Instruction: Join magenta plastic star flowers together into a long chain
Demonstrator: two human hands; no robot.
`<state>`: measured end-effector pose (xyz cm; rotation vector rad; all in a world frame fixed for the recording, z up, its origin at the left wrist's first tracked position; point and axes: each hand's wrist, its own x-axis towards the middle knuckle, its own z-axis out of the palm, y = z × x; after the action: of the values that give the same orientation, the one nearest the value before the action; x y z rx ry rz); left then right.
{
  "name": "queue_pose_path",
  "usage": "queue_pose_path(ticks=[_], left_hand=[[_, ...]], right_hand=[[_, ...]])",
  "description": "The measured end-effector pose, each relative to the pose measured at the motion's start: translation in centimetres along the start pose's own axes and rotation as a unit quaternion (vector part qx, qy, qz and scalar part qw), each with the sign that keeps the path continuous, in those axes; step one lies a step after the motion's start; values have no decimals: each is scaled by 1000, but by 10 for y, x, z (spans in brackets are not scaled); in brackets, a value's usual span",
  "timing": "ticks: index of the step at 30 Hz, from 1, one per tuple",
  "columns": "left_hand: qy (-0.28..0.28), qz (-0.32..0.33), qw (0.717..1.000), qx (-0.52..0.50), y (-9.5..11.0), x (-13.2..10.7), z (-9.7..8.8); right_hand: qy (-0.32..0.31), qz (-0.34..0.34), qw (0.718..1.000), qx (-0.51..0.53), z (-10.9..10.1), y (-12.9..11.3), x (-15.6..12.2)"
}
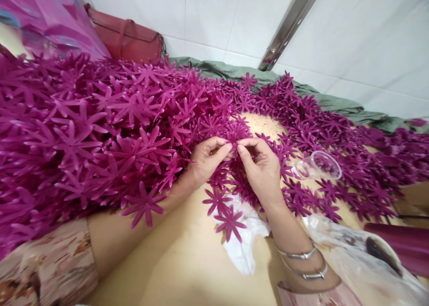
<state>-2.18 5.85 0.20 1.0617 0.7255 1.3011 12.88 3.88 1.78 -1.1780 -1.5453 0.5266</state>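
Observation:
Both of my hands meet over the middle of the table, fingertips almost touching. My left hand (212, 158) pinches one edge of a magenta artificial flower (234, 146) between thumb and forefinger. On its other side, my right hand (259, 163) pinches too, thumb against forefinger. Most of that flower is hidden by the fingers and blends with the flowers behind. Two loose magenta flowers (231, 223) lie just below my hands on a crumpled white tissue (248, 248). A deep heap of the same star-shaped flowers (110, 131) rises on the left, against my left forearm.
More flowers (311, 127) spread across the right side. Among them a clear plastic cup (325, 165) lies tipped over. A clear plastic bag (362, 252) is at lower right. Behind stand a red handbag (124, 35), a pink plastic bag (53, 15) and green cloth (214, 69) along the tiled wall.

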Motion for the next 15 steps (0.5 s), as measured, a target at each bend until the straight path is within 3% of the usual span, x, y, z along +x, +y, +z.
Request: queue_pose_path(ticks=[4,7,10,13,15], left_hand=[[14,26,999,31,-1,0,-1],[3,40,999,35,-1,0,-1],[-13,44,998,39,1,-1,0],[-4,36,999,32,1,-1,1],[19,28,999,21,2,-1,0]], right_hand=[[4,-93,994,-52,1,-8,1],[-7,-122,990,-63,0,-12,0],[5,-93,995,-42,1,-12,-2],[24,-15,999,17,2,-6,-2],[70,39,993,85,2,2,1]])
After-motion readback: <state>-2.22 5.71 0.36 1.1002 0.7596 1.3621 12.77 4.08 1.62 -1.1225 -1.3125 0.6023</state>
